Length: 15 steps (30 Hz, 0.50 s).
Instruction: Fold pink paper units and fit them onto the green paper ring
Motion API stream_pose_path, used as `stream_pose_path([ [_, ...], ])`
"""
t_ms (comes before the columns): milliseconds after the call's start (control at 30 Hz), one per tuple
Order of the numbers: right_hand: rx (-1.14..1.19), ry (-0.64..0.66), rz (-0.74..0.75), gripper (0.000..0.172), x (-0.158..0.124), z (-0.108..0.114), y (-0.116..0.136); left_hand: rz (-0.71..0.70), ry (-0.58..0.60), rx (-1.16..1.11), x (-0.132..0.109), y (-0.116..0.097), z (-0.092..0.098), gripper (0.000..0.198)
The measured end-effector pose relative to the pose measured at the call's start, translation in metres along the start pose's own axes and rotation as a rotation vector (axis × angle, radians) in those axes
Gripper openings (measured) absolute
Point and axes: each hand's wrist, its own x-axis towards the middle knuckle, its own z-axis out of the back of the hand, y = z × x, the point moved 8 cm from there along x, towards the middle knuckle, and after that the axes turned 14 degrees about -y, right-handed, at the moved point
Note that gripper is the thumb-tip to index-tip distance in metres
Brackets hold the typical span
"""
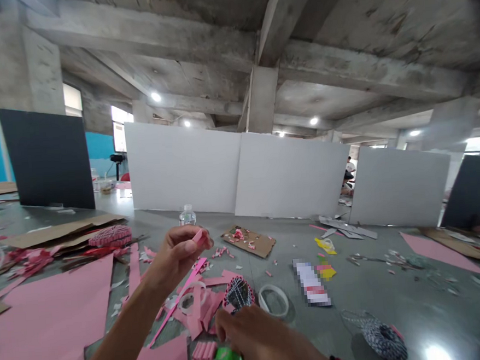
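Our left hand [174,256] pinches small pink paper roll [201,237] firmly between fingertips; right hand [263,343] curls over green plastic piece [219,358], grip unclear; pink paper strips [195,309] lie between hands.

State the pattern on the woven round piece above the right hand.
Woven piece: black-and-white, pink at its edge; head view.

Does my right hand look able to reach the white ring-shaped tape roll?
Probably yes: your right hand is close to the white ring-shaped tape roll, with nothing between; the black-and-pink woven paper ball sits left of it.
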Motion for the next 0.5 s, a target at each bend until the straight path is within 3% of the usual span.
stream_pose_path([
  [200, 0.398, -0.243, -0.185, 0.03, 0.005, 0.04, -0.018, 0.013, 0.082, 0.04, -0.001, -0.004, -0.011, 0.018],
  [367, 0.534, -0.404, -0.231, 0.025, 0.007, 0.078, -0.026, 0.026, 0.147, 0.085, -0.003, -0.004, -0.021, 0.011],
  [500, 0.552, -0.489, -0.195, 0.021, 0.004, 0.096, -0.03, 0.058, 0.209, 0.17, -0.006, 0.0, -0.026, 0.009],
])
